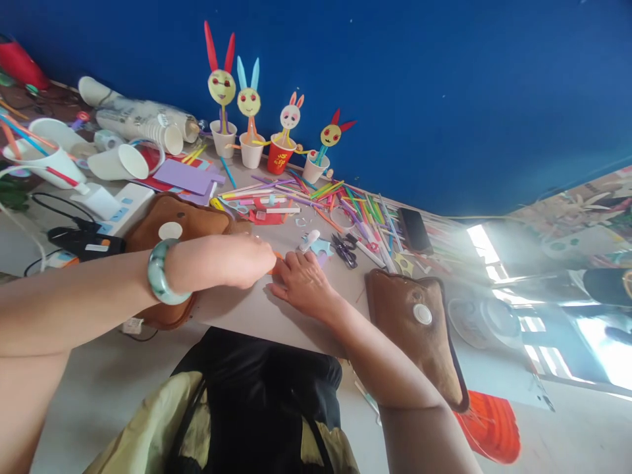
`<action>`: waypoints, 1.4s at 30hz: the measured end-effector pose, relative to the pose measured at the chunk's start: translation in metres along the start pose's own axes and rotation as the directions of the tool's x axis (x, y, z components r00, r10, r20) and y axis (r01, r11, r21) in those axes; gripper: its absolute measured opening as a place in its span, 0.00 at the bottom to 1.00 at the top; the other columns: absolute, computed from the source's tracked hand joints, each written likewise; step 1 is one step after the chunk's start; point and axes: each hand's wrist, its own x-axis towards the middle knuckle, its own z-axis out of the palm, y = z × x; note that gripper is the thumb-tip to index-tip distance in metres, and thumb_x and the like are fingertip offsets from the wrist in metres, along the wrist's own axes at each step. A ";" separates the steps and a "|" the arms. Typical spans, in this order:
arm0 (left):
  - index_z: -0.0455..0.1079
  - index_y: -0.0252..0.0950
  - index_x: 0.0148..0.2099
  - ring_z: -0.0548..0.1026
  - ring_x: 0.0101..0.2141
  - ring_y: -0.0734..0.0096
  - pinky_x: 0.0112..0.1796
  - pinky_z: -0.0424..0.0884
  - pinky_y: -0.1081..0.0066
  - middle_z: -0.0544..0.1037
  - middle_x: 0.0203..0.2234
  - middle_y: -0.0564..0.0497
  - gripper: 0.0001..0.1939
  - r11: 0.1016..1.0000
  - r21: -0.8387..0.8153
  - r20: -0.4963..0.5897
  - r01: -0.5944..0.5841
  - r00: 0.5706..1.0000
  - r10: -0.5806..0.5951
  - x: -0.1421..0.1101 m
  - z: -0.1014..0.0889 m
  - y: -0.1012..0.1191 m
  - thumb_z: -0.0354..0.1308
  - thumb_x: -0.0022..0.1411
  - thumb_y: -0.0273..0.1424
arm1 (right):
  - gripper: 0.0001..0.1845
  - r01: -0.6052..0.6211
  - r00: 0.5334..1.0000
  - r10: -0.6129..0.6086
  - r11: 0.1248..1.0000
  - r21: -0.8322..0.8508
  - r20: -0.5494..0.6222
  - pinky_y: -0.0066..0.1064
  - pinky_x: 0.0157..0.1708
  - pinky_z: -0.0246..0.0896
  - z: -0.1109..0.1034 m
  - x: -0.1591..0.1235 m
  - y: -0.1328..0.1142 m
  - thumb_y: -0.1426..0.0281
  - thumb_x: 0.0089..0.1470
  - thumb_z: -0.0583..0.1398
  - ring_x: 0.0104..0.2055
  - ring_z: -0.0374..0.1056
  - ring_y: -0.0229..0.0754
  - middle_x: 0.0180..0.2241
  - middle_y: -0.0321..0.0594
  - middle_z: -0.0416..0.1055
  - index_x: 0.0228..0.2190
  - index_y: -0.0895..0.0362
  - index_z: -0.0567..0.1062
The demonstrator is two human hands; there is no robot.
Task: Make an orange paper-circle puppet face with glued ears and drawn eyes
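Bridging the gap between the two hands is a small, flat orange piece [275,264], just above the grey tabletop [232,304]. Only a sliver of it shows, so its long axis and the way it points cannot be told; the visible part sits between the left fingertips and the right ones. The left hand [247,260], its wrist ringed by a mottled green bangle [157,280], is curled with its fingers drawn together at the piece's left side; whether it pinches the piece, I cannot tell. The right hand [305,280] lies palm down, fingers bent and reaching the piece's right side, its thumb apart from them and pointing left.

The table's near edge slants down to the right, and a band of grey surface lies between it and the hands. Room is tighter sideways: a brown plush pouch with a white disc [190,217] lies under the left forearm, and a second brown pouch with a white disc [395,306] lies beyond the right forearm. Just past the right fingers are a pale blue paper star [323,248] and black-handled scissors [344,250]. Farther off, scattered coloured sticks [363,217] and four rabbit-faced cup figures [251,155] line the deep blue wall [444,99].
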 end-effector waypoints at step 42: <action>0.50 0.23 0.68 0.78 0.44 0.49 0.47 0.68 0.55 0.77 0.46 0.32 0.27 0.380 0.000 -0.182 0.925 0.374 -0.910 -0.191 0.071 0.006 0.37 0.73 0.34 | 0.11 0.060 0.994 -0.066 0.995 -0.075 -0.088 0.38 0.39 0.46 0.005 0.003 0.006 0.74 0.60 0.54 0.37 0.61 0.48 0.33 0.47 0.69 0.40 0.62 0.75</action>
